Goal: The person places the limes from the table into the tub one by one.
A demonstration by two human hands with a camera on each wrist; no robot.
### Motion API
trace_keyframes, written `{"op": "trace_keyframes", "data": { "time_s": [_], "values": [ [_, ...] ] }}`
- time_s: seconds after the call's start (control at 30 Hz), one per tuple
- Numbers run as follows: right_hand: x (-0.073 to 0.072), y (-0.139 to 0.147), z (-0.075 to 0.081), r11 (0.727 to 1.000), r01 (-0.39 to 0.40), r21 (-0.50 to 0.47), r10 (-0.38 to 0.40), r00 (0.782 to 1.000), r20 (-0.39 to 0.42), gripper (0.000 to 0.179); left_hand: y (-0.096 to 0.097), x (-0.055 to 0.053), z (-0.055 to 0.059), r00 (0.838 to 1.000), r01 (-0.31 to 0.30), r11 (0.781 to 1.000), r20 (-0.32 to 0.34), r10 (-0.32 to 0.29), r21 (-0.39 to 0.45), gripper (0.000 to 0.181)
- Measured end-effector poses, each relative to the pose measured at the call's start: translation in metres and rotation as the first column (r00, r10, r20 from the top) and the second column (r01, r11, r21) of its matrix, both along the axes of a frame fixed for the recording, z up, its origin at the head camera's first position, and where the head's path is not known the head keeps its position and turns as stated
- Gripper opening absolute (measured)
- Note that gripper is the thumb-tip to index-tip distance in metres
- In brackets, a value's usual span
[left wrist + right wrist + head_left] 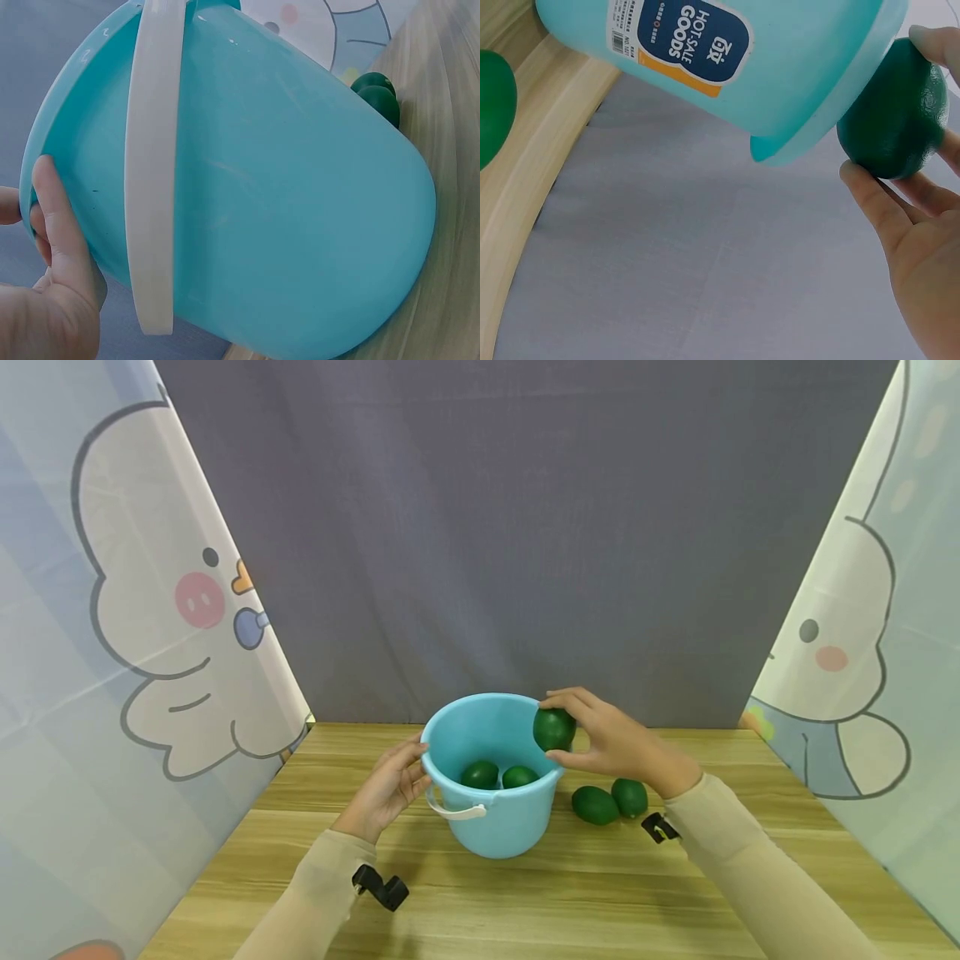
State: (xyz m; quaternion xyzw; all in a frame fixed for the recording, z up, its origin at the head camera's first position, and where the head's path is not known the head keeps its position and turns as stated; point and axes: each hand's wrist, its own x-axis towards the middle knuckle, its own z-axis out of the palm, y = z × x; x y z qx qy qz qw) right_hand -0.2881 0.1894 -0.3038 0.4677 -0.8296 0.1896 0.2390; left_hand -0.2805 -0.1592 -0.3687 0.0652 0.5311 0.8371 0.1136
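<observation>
A light blue bucket (498, 827) stands upright on the table, its white handle (457, 812) hanging down on the near left side. Two dark green avocados (480, 774) lie inside it. At the left of the rim, my left hand (393, 783) grips the bucket's edge, with fingers on both sides of the rim in the left wrist view. My right hand (611, 739) holds another avocado (892, 112) between thumb and fingers, right at the bucket's right rim. In the right wrist view this avocado is glossy and overlaps the rim.
Two more avocados (595, 806) lie side by side on the wooden table (600, 893), right of the bucket. A grey curtain (510, 543) hangs behind the table. Cartoon-printed cloths (825, 727) flank both sides. A label (694, 37) is stuck on the bucket's side.
</observation>
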Motion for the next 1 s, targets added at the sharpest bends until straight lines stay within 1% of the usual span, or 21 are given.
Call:
{"op": "trace_keyframes", "data": {
  "time_s": [0.17,0.37,0.63,0.83,1.0],
  "values": [
    [-0.001,-0.003,0.0,1.0,-0.018,0.003,0.018,1.0,-0.005,0.062,0.001,0.0,0.0,1.0,-0.007,1.0,0.005,0.007,0.006,0.052],
    [-0.002,-0.007,0.001,1.0,-0.016,0.016,0.015,1.0,0.024,0.061,0.002,0.0,0.0,1.0,-0.016,1.0,0.009,0.016,0.001,0.052],
    [-0.006,-0.014,0.004,0.999,-0.038,0.019,0.037,0.999,0.026,0.062,0.001,-0.001,0.0,1.0,-0.012,1.0,0.009,0.012,-0.006,0.053],
    [-0.009,-0.018,0.003,0.999,-0.034,0.034,0.032,0.998,0.048,0.062,0.001,0.0,0.0,1.0,-0.023,1.0,0.017,0.023,-0.004,0.054],
    [-0.007,-0.018,0.004,0.999,-0.018,0.033,0.016,0.998,0.061,0.059,0.0,-0.001,0.0,1.0,-0.02,1.0,0.015,0.021,-0.005,0.053]
  ]
}}
